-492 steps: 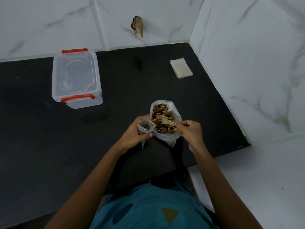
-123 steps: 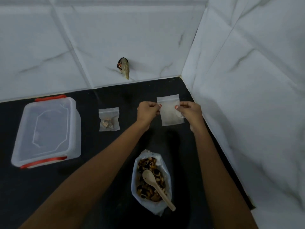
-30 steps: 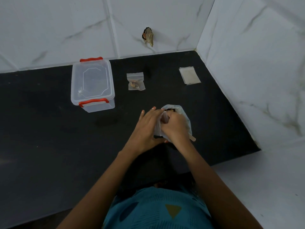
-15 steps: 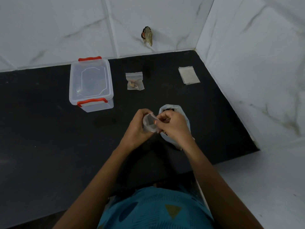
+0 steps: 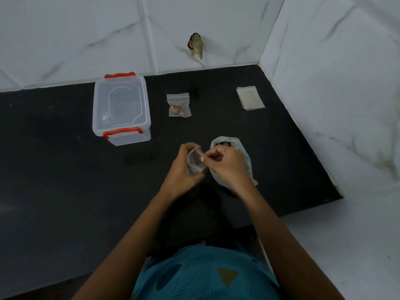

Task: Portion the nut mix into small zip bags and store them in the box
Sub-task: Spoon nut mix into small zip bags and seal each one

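A: Up and left of the hands?
B: One box (image 5: 121,109), lid on. Straight beyond the hands, one filled zip bag (image 5: 178,105).
A: In the grip?
B: One small zip bag (image 5: 195,162): left hand (image 5: 181,172) curled round it, right hand (image 5: 227,167) pinching its mouth. The nut mix bag (image 5: 243,152) lies just under the right hand.

A black counter (image 5: 65,180) ran into the corner where a back wall (image 5: 75,29) and a side wall (image 5: 335,83) of white, grey-veined tile met. Low on the back wall, just above the counter, a small brownish lump (image 5: 195,45) with a touch of red stuck out. A teal garment (image 5: 205,276) patterned with darker ovals and an olive triangle showed at the near edge.
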A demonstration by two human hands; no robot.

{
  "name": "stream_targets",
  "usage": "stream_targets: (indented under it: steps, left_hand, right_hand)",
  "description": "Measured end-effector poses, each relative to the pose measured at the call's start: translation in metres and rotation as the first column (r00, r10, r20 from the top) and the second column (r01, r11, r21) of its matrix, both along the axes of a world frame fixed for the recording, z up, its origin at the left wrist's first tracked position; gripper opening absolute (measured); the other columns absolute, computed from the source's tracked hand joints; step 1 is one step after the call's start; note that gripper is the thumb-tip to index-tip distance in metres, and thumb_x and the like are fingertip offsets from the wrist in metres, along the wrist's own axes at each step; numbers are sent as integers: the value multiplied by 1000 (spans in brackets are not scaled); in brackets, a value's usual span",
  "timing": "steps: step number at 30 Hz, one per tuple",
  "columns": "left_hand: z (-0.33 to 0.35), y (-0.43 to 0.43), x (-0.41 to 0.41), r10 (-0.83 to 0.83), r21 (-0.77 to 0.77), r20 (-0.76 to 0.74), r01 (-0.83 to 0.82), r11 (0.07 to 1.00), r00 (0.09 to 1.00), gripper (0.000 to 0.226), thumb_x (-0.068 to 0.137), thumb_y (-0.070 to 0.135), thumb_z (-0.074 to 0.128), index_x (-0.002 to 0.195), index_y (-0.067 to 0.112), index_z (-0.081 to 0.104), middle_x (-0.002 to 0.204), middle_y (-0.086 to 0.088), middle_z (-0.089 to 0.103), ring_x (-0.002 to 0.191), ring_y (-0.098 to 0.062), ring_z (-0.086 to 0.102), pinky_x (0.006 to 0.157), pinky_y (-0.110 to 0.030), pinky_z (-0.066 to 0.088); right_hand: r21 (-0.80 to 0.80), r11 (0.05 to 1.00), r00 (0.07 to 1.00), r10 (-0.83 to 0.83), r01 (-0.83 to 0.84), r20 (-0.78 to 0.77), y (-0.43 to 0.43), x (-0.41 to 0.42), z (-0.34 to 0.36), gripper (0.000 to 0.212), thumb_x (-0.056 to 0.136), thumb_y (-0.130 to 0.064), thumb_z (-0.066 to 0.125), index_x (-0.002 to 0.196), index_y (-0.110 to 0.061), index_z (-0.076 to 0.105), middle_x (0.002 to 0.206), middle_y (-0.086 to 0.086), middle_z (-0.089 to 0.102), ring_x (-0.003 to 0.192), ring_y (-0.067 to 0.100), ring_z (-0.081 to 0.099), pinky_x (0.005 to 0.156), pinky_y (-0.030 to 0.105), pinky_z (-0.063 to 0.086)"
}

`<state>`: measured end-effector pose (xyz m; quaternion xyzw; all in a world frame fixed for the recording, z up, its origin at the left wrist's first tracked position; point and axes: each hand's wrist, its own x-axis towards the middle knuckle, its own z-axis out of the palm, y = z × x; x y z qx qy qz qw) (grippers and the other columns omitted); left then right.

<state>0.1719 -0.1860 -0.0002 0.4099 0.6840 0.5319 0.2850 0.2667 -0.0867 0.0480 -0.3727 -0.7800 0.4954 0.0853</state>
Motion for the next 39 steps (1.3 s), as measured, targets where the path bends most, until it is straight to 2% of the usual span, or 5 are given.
stream_targets:
  steps: [7,13,24,32,39]
  left_hand:
    - [-10,2,-7,51,-20,-20,-51,998,999,54,74,6,73,117,24,46,113,16,47,104,15,47,87,-3,39]
    - [-19,4,-11,35,-80,-36,-38,996,999,52,74,5,73,116,21,47,118,10,47,103,17,45,84,1,37]
    - [-39,12,-4,-150,-179,13,150,972,989,57,76,7,72,122,25,45,124,14,44,115,0,43,93,-8,36]
    - [-43,13,-2,-164,-169,90,177,970,982,58,75,5,72,115,36,43,141,14,29,127,2,31,96,-5,30]
    - [-40,10,3,-215,-218,159,247,944,964,57,78,8,70,114,42,42,147,14,24,133,-3,22,108,-24,27]
  right_hand:
    - [-196,977,995,-90,81,-38,15,14,1,2,86,-21,63,87,-20,65,85,-11,63,82,0,59,70,7,47]
    - [102,976,964,-209,195,162,38,39,-23,14,86,-12,62,99,-13,67,96,-5,63,85,4,57,67,11,44]
    - [446,895,849,-237,2,473,38,55,-44,20,87,-24,61,106,-16,63,108,3,52,92,15,55,75,27,48]
    - [223,923,939,-336,314,69,50,66,-32,12,82,-11,66,94,-13,64,88,-6,59,74,-1,54,63,9,45]
    - [286,926,969,-246,246,-38,43,70,-34,15,83,-7,64,98,-6,67,93,1,60,73,-6,52,66,-2,40]
